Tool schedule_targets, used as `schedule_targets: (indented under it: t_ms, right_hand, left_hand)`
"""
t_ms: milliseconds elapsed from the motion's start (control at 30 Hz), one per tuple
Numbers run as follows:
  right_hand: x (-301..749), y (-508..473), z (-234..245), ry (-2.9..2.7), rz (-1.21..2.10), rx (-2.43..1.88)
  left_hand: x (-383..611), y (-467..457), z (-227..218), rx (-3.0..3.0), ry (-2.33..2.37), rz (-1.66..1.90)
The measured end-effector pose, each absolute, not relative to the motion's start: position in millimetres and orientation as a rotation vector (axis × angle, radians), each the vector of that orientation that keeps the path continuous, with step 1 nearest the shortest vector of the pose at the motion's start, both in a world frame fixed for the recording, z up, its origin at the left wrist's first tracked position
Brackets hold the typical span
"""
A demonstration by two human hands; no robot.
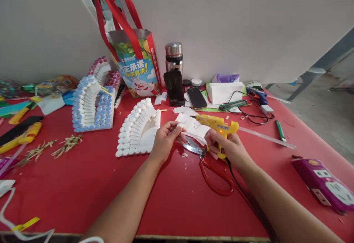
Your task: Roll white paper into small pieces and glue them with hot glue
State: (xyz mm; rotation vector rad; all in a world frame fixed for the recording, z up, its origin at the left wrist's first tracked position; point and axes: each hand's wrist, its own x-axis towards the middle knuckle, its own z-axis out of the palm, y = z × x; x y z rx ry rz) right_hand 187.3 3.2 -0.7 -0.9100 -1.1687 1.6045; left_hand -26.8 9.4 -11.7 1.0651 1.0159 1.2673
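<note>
My right hand [228, 148] grips a yellow glue gun [218, 125], nozzle pointing left, with a clear glue stick [267, 137] jutting out behind it to the right. My left hand [166, 139] pinches a small white piece [180, 125] just left of the nozzle. Under the hands lie red-handled scissors [211, 169] and white foam scraps [193, 125]. A white model of stacked foam sticks [138, 128] sits right beside my left hand.
A blue-tipped stick model [92, 103] and a pink-tipped one [103, 68] stand at the left. A printed bag [136, 64], steel flask [174, 56], phone [197, 97], white box [225, 92] and cables [253, 112] line the back. A purple power strip [325, 186] lies at right.
</note>
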Motion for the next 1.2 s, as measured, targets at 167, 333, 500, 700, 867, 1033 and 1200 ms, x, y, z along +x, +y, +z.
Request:
schedule_targets:
  t_ms: [167, 333, 500, 700, 867, 1033, 1200]
  right_hand:
    - [189.7, 0.6, -18.2, -1.291, 1.588, -0.978]
    - [189.6, -0.4, -19.5, -1.427, 1.533, -1.079]
    - [184.9, -0.9, -16.9, -1.478, 1.475, -1.118]
    - [186.2, 1.5, -21.4, -1.514, 1.418, -1.065]
    - [187.1, 0.7, -26.9, -1.522, 1.365, -1.036]
    - [187.8, 1.2, -24.2, -1.542, 1.349, -1.049]
    - [185.8, 0.1, -15.9, -1.557, 1.322, -1.058]
  left_hand:
    - [-26.5, 10.0, -9.8, 1.085, 1.088, 1.230]
    - [-25.6, 10.1, -8.9, 1.090, 1.137, 1.227]
    - [-22.9, 8.8, -11.1, 1.154, 1.126, 1.212]
    - [-18.9, 7.1, -10.1, 1.146, 1.116, 1.248]
    - [-19.5, 8.7, -11.6, 1.122, 1.083, 1.299]
    - [-20.6, 10.1, -14.5, 1.136, 1.067, 1.277]
    - [-18.6, 9.6, -12.3, 1.134, 1.055, 1.279]
